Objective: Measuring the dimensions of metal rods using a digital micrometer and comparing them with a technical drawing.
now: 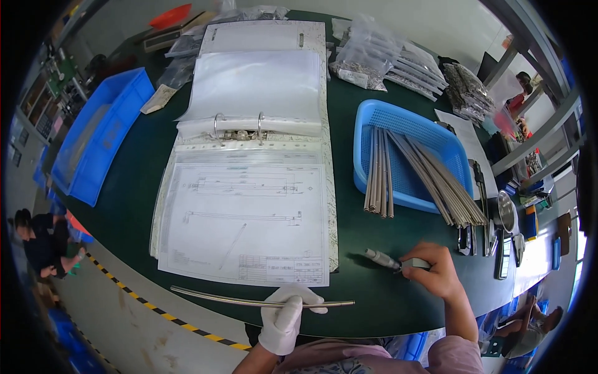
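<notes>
Facing binder (265, 36) and blue basket (408, 199), the left grip (284, 321) pinches a rod (227, 300), the right grip (435, 269) a micrometer (382, 258).

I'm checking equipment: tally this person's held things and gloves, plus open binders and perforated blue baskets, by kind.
Metal rod in left hand: 1
Micrometer-like tool in right hand: 1
White glove: 1
Open binder: 1
Perforated basket: 1
Total: 5

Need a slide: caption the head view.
Gloved left hand holds metal rod, bare right hand a micrometer-like tool, near open binder.

Pale wall (436, 25), grey floor (146, 343), striped tape (149, 305), seemingly a window (579, 275)
</notes>
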`<state>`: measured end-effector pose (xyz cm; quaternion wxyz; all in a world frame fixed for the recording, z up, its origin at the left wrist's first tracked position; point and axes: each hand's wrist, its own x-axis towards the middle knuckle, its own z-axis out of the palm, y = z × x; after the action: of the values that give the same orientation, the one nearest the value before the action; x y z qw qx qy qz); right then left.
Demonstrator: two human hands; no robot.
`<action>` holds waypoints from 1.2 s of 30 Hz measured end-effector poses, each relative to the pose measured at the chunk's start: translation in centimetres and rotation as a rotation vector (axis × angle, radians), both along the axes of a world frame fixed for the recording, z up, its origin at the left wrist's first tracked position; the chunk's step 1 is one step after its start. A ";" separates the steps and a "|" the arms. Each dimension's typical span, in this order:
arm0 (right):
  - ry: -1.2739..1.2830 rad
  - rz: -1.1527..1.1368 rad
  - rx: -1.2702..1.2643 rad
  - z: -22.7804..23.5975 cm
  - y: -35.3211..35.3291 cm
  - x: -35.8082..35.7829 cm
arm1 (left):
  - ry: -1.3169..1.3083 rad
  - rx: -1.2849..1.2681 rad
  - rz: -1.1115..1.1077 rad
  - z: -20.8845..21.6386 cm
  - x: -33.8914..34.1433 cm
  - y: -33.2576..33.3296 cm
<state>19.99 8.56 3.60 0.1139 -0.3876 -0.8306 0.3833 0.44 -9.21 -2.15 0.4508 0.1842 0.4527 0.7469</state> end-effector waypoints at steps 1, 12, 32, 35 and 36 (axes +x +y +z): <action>0.128 -0.047 -0.322 0.0 -0.2 0.1 | 0.020 0.015 -0.007 0.0 -0.1 0.0; 0.536 0.109 -1.655 -3.7 -2.3 -1.4 | -0.105 0.091 -0.049 -0.3 -0.3 -0.8; 0.619 -0.186 -1.672 -4.2 -2.6 -6.5 | 0.018 -0.005 0.011 0.2 0.2 -0.3; 0.634 -0.178 -1.661 -4.2 -2.8 -6.5 | 0.035 -0.059 0.010 0.4 0.3 -0.3; 0.622 -0.178 -1.649 -4.1 -2.8 -6.5 | 0.054 -0.084 0.012 0.5 0.4 -0.3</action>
<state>13.49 5.71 -0.52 0.0483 -0.2879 -0.1882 0.9378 0.80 -9.48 -1.67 0.4412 0.1825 0.4970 0.7246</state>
